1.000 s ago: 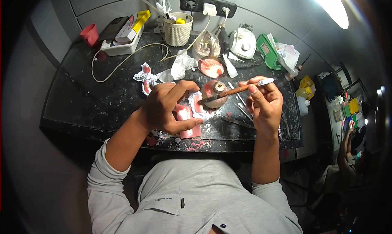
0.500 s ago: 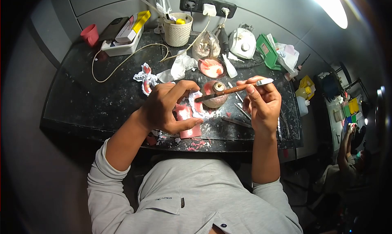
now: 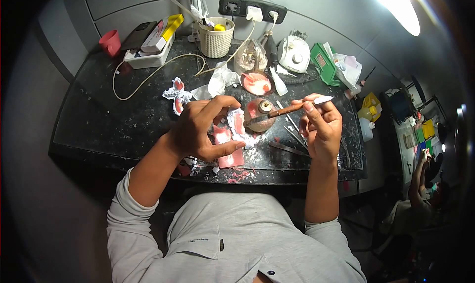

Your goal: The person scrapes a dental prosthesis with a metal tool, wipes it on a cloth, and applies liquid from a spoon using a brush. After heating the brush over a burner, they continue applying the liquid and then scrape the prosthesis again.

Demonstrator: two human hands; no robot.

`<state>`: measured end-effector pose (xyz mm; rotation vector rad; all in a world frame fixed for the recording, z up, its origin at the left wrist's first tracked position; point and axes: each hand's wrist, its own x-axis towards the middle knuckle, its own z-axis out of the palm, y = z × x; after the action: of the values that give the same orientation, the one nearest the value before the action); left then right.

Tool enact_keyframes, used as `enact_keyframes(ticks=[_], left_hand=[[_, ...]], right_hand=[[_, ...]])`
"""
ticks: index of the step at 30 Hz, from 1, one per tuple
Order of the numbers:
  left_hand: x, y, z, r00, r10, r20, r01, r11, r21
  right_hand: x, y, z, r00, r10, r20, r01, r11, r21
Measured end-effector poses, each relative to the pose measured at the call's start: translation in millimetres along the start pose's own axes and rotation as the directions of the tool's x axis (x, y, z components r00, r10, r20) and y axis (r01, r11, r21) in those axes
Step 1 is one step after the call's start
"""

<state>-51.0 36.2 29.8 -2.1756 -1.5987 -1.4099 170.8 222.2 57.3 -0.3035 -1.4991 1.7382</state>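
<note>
My left hand [image 3: 200, 130] is closed on a white plaster dental model [image 3: 238, 124] with pink wax along its face, held between thumb and fingers. In my right hand [image 3: 321, 127] is a wax knife [image 3: 287, 109], gripped by its brown handle, its pale end sticking out past the fingers. The knife's dark blade points left and overlaps the glass spirit lamp [image 3: 261, 126] close to its wick. Beneath the model, a pink wax sheet [image 3: 230, 157] lies on the black bench. Another plaster model with pink wax [image 3: 177, 95] rests beyond my left hand.
A pan of pink wax [image 3: 257, 83] sits behind the lamp. Metal hand tools [image 3: 289, 148] lie near my right hand. At the back stand a woven basket [image 3: 216, 42], a white control unit [image 3: 295, 54] and a green box [image 3: 325, 65]. A cable [image 3: 153, 68] crosses the left side.
My right hand has drawn the wax knife slightly right, so its blade has gone from the model's edge to the spirit lamp. The left hand still holds the model, nearly unmoved.
</note>
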Motion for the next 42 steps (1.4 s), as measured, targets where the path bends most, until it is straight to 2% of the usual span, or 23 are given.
enact_keyframes(ticks=[3, 7, 8, 10, 14, 25, 31, 36, 42], left_hand=[[2, 1, 0, 1.000, 0.007, -0.022, -0.007, 1.000, -0.018], [3, -2, 2, 0.999, 0.034, -0.030, -0.033, 0.999, 0.031], [4, -3, 4, 0.997, 0.056, -0.053, -0.054, 0.998, 0.031], [5, -4, 6, 0.994, 0.079, -0.074, -0.077, 0.997, 0.031], [5, -3, 7, 0.992, 0.089, -0.086, -0.084, 0.995, 0.050], [5, -3, 7, 0.992, 0.095, -0.080, -0.089, 0.993, 0.076], [3, -3, 5, 0.994, 0.065, -0.088, -0.060, 0.997, 0.057], [2, -3, 6, 0.995, 0.052, -0.079, -0.050, 0.998, 0.032], [1, -1, 4, 0.999, 0.000, -0.036, 0.001, 1.000, 0.026]], right_hand=[[1, -3, -3, 1.000, 0.011, -0.026, -0.011, 1.000, 0.012], [8, -8, -9, 0.962, -0.200, -0.184, 0.205, 0.979, 0.008], [9, -8, -9, 0.962, -0.202, -0.184, 0.207, 0.978, 0.008], [10, -7, -7, 0.909, -0.340, -0.240, 0.306, 0.937, -0.168], [8, -6, 0, 0.899, -0.391, -0.199, 0.331, 0.902, -0.277], [8, -4, 7, 0.910, -0.377, -0.172, 0.316, 0.900, -0.301], [5, -8, -4, 0.885, -0.411, -0.219, 0.373, 0.907, -0.195], [5, -8, -10, 0.902, -0.370, -0.221, 0.326, 0.922, -0.211], [-1, -7, 3, 0.938, -0.333, -0.097, 0.328, 0.942, -0.069]])
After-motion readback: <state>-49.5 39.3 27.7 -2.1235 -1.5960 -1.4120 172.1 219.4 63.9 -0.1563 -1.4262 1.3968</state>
